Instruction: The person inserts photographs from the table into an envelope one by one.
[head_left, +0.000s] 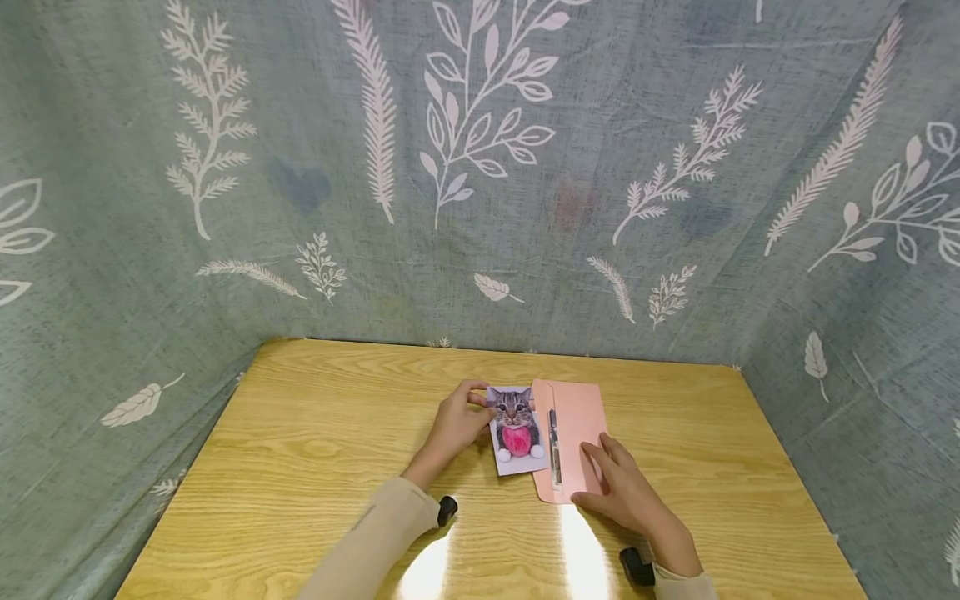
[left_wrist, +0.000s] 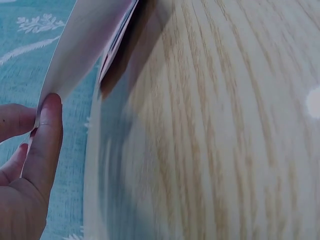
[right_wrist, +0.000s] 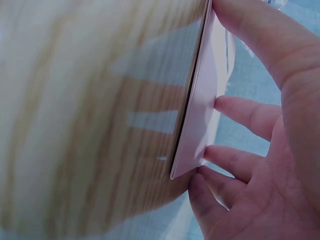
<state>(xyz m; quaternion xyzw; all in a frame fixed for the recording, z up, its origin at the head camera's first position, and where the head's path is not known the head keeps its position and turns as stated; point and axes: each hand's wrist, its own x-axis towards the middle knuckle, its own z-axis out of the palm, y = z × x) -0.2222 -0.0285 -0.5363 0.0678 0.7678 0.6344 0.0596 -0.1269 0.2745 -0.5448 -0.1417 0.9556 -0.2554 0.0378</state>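
Note:
My left hand [head_left: 459, 419] pinches the left edge of a card [head_left: 519, 450] between thumb and fingers. The card bears a picture of a tabby cat with a pink heart. In the left wrist view its pale back [left_wrist: 82, 45] is tilted up off the table. To its right a pink envelope [head_left: 581, 417] lies flat, its left side partly overlapped by the card. Along the envelope runs a narrow dark, shiny strip [head_left: 555, 446]. My right hand [head_left: 621, 487] rests spread on the envelope's right side, fingertips on its face and thumb at the near corner.
A wooden table [head_left: 322, 425] carries everything, with bright light reflections near its front edge. Grey-green cloth [head_left: 480, 250] with white leaf prints hangs behind and at both sides. Black wrist devices [head_left: 636, 567] sit at both cuffs.

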